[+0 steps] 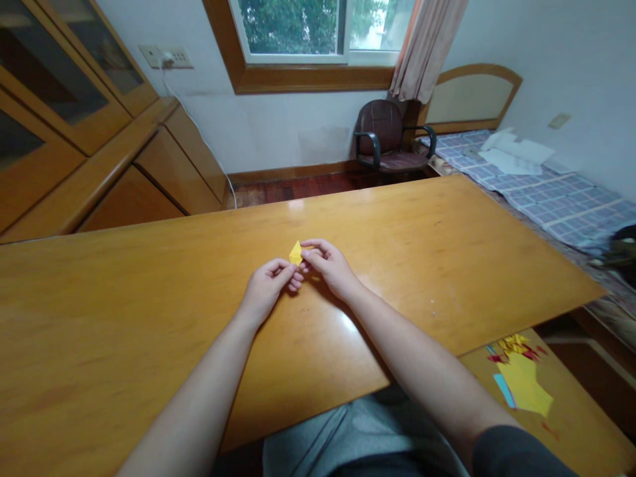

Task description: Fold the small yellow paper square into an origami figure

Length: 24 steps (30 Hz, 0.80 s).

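A small folded yellow paper [296, 252] is held just above the middle of the wooden table [149, 311]. My left hand [267, 287] pinches its lower edge with closed fingers. My right hand [328, 265] grips the same paper from the right, fingers curled around it. Both hands meet at the paper and most of it is hidden between the fingertips.
A lower wooden surface at the right [571, 411] carries yellow sheets [524, 387] and coloured paper scraps [514, 346]. A dark office chair [385, 136] stands beyond the table, a bed [546, 185] at the right, wooden cabinets [74, 132] at the left.
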{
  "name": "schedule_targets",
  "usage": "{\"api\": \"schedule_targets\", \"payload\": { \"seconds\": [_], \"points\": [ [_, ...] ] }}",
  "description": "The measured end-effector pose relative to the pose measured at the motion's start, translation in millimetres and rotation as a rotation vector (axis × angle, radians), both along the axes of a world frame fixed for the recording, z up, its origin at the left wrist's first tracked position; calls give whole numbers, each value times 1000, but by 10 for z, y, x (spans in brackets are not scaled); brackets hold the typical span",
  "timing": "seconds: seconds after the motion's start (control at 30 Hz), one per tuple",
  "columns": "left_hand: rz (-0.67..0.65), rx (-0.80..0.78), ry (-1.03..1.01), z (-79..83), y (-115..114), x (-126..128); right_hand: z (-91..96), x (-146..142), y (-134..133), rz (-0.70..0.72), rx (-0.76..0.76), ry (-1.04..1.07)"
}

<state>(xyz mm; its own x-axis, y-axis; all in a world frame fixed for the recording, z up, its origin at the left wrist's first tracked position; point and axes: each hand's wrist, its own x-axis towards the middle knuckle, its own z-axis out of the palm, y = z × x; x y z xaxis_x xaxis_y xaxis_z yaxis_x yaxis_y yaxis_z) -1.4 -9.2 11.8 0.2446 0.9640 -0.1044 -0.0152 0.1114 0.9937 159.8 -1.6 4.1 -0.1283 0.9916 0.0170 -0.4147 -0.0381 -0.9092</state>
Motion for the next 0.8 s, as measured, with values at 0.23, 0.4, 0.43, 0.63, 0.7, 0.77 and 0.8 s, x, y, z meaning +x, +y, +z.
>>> {"api": "schedule_targets", "payload": {
  "seconds": [0.23,0.4,0.43,0.63,0.7,0.77,0.8],
  "points": [
    [10,2,16,3,-5,-2,16,7,-26,-5,29,14],
    [5,23,40,-5,-10,-4,16,-2,-22,-8,32,-1],
    [5,28,44,-9,-9,-5,10,-6,-19,-12,32,-3],
    [-24,38,43,-23,-4,-7,-21,-15,-12,2,31,0],
    [-31,34,37,-13,-8,-4,-14,-11,-14,-6,35,-11],
    [-34,26,30,1,-15,0,-4,-7,-18,-11,37,-21],
    [-38,21,27,9,-18,2,0,-5,-20,-12,37,-25]
  ]
}}
